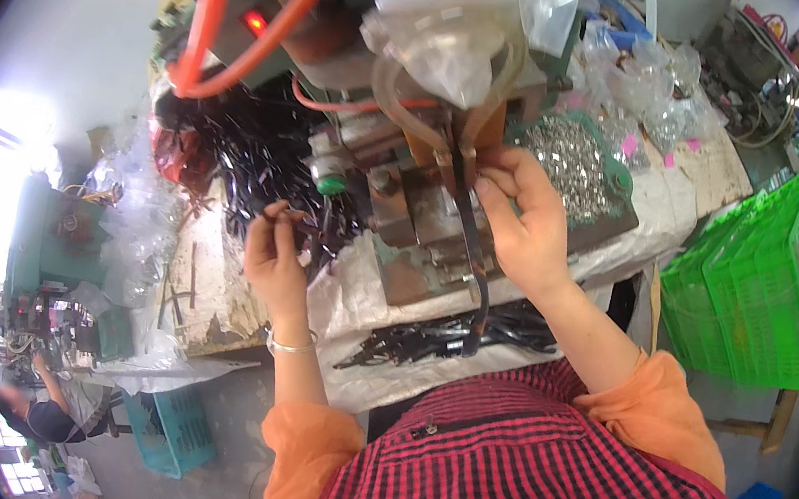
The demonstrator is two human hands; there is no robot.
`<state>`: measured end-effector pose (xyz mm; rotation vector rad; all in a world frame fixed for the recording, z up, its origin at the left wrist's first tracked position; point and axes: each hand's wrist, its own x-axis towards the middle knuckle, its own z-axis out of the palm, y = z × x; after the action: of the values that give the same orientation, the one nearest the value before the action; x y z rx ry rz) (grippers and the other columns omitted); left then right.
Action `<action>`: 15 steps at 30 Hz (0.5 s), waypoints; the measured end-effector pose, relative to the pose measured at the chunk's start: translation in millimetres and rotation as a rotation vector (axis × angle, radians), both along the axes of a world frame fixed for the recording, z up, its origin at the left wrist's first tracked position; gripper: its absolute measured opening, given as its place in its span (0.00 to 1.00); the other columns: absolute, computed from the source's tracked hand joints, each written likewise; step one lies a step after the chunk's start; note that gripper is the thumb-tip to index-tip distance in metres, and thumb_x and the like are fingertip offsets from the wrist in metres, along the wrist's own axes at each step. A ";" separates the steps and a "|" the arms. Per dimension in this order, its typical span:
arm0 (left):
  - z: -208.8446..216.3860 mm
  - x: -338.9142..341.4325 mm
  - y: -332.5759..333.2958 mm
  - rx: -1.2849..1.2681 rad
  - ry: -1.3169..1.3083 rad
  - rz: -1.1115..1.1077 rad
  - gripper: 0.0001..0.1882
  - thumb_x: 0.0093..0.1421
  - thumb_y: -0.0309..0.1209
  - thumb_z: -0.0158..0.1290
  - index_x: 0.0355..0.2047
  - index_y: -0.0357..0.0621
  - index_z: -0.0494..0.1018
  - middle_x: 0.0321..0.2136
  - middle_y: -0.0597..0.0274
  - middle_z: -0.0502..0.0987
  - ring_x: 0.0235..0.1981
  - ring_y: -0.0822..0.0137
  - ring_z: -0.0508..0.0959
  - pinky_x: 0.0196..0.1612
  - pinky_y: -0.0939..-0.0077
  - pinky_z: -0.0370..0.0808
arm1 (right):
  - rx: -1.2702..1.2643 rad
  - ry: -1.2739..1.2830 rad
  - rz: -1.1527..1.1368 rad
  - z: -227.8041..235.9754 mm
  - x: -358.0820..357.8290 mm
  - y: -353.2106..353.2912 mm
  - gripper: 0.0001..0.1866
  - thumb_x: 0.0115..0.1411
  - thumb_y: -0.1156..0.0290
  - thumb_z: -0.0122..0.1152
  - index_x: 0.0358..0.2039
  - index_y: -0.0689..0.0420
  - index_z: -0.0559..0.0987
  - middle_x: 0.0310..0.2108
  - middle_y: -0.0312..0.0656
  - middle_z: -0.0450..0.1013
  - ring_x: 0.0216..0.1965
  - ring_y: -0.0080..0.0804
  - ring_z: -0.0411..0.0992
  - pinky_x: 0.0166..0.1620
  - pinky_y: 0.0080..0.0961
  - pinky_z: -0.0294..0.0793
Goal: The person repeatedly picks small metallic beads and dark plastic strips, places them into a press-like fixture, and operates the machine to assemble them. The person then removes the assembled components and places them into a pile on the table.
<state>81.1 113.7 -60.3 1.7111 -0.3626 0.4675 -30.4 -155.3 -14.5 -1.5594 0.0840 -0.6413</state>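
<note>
My left hand [275, 258] is closed in a pinch at the near edge of a heap of black strips [262, 146]. A thin dark piece shows by its fingertips, but what they grip is hard to make out. My right hand [527, 226] reaches to the working point of a bench press machine [406, 200], its thumb and fingers bent together. Whatever lies between them is hidden. Beside these fingers a long black strip [473, 244] runs down from the machine's tooling, over the front of the base. Small shiny metal pieces [572, 166] fill a green tray right of the machine.
More black strips [449, 337] lie along the bench's front edge. Orange hoses [211, 13] loop overhead at the left. Clear plastic bags [643, 90] are at the back right. A green crate [754, 281] stands at the right, a teal crate [169, 429] low on the left. Someone works far left.
</note>
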 end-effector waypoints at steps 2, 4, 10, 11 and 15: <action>37.3 -25.1 -14.5 -0.194 0.117 -0.071 0.12 0.73 0.25 0.48 0.53 0.34 0.74 0.35 0.59 0.80 0.30 0.74 0.79 0.33 0.81 0.80 | 0.074 -0.009 0.010 8.2 -0.2 2.2 0.12 0.67 0.82 0.54 0.51 0.65 0.73 0.46 0.45 0.81 0.47 0.28 0.80 0.52 0.21 0.73; 77.9 -45.0 -33.4 -0.308 -0.032 -0.155 0.13 0.73 0.25 0.47 0.53 0.31 0.73 0.35 0.55 0.79 0.28 0.72 0.78 0.29 0.80 0.80 | 0.069 -0.033 0.007 9.7 1.7 2.5 0.16 0.67 0.83 0.53 0.55 0.65 0.72 0.46 0.43 0.80 0.48 0.26 0.79 0.52 0.21 0.72; 129.5 -35.9 -77.1 -0.226 -0.294 -0.318 0.05 0.66 0.12 0.52 0.41 0.25 0.75 0.38 0.44 0.80 0.34 0.64 0.82 0.37 0.72 0.85 | 0.252 -0.044 0.119 21.5 5.9 13.5 0.21 0.66 0.83 0.51 0.60 0.66 0.67 0.42 0.42 0.80 0.39 0.21 0.75 0.46 0.19 0.72; 130.8 -37.3 -78.7 -0.209 -0.290 -0.258 0.05 0.65 0.13 0.52 0.41 0.26 0.75 0.37 0.45 0.80 0.35 0.64 0.82 0.38 0.70 0.85 | 0.257 -0.022 0.120 25.9 5.7 14.1 0.22 0.66 0.83 0.51 0.61 0.67 0.66 0.42 0.42 0.80 0.38 0.20 0.73 0.44 0.19 0.72; 100.5 -49.7 -77.1 -0.036 -0.498 -0.314 0.07 0.58 0.17 0.62 0.37 0.32 0.79 0.37 0.47 0.84 0.31 0.60 0.83 0.34 0.69 0.81 | -0.072 0.001 0.068 29.2 -6.1 8.2 0.27 0.64 0.80 0.53 0.64 0.66 0.65 0.47 0.54 0.79 0.42 0.37 0.78 0.49 0.28 0.76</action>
<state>31.3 36.6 40.2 1.4534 -0.9610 0.6593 -36.5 -147.1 14.7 -1.6249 0.0088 -0.5957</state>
